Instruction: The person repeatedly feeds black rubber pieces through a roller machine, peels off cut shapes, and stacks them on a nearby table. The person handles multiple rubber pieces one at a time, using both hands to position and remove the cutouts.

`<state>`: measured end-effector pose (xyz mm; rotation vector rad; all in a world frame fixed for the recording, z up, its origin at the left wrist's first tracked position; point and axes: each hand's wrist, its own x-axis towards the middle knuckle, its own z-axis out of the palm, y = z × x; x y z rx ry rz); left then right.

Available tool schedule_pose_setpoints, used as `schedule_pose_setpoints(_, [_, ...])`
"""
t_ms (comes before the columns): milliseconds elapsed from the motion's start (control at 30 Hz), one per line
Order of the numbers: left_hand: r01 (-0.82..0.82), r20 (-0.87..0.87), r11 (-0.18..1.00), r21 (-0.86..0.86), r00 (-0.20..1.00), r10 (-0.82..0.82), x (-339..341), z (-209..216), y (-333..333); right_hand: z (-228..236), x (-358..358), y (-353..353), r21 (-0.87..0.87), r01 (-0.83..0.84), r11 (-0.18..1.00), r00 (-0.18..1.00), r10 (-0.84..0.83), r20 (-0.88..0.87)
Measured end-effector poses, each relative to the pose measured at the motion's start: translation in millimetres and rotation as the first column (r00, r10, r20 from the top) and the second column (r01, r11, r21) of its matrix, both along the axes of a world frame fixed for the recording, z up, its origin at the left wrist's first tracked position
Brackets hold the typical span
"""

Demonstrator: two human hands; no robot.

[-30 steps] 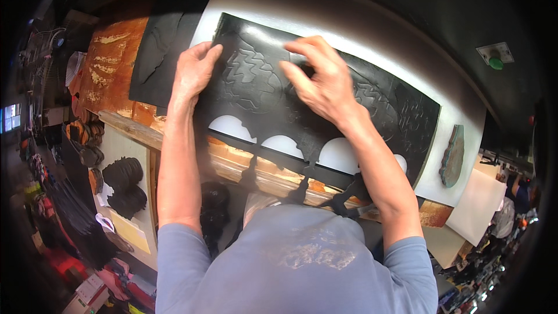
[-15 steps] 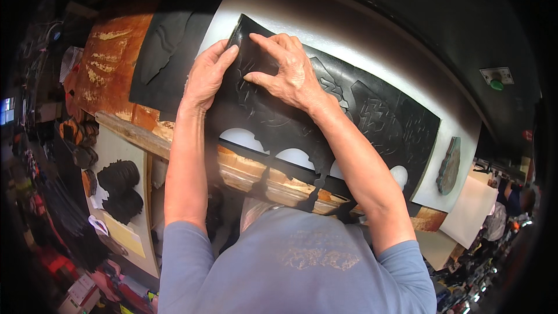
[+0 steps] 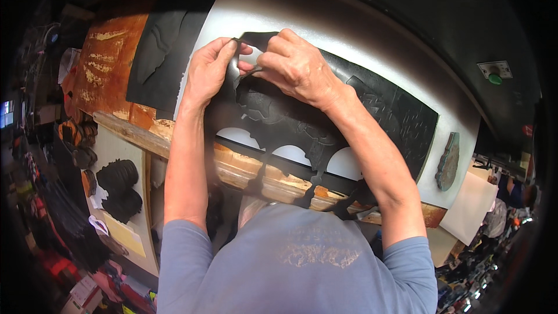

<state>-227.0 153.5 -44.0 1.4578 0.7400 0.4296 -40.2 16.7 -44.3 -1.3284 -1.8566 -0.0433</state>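
Note:
A large black sheet [image 3: 279, 104], like leather or rubber, lies over a pale board [image 3: 232, 9], with shapes cut or pressed into it. My left hand [image 3: 209, 70] is closed on the sheet's far left edge, thumb and fingers pinching it. Close beside it, my right hand [image 3: 299, 70] has its fingers curled on a lifted part of the same sheet. Pale board shows through a gap between the hands. What exactly the right fingertips grip is partly hidden. Rounded openings line the sheet's near edge, and narrow black strips hang over the worn wooden bench edge [image 3: 232, 166].
A shaped, green-edged block, perhaps a cutting die [image 3: 447, 163], lies on the board's right end. Another black sheet [image 3: 165, 52] rests on the worn brown surface [image 3: 104, 70] at left. Dark cut pieces [image 3: 119, 189] are heaped at lower left. A green button [image 3: 494, 81] is at the right.
The sheet's far left corner has been lifted and folded, baring pale board between my hands. My right hand has gone from spread fingers to curled ones, slightly rightward.

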Motion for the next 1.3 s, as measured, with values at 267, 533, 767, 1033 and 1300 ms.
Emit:
schedule_pose_setpoints(267, [-0.015,-0.012,0.999,0.052,1.000,0.015,2.5,-6.5,-13.2,19.4,-5.1,-27.7,0.027,-0.084,0.996,0.985,0.079,0.151])
schedule_pose_setpoints(533, [0.298,-0.370,0.851,0.432,0.919,-0.134,23.2,39.5,8.1,5.2,4.7,1.8,-0.150,-0.054,0.987,0.998,0.058,0.017])
schedule_pose_setpoints(767, [-0.020,-0.177,0.893,0.449,0.978,0.111,52.2,-4.9,15.1,-4.0,-0.3,13.0,-0.120,-0.001,0.993,0.995,0.012,0.095])
schedule_pose_setpoints(1033, [0.108,-0.262,0.591,0.799,0.948,0.181,55.1,-43.5,17.3,13.5,-18.4,-24.5,-0.048,0.124,0.991,0.975,-0.112,0.193])
schedule_pose_setpoints(1300, [-0.148,-0.106,0.759,0.634,0.956,0.274,23.1,-14.7,36.1,25.5,-16.1,-47.1,-0.264,0.073,0.962,0.973,-0.126,-0.192])
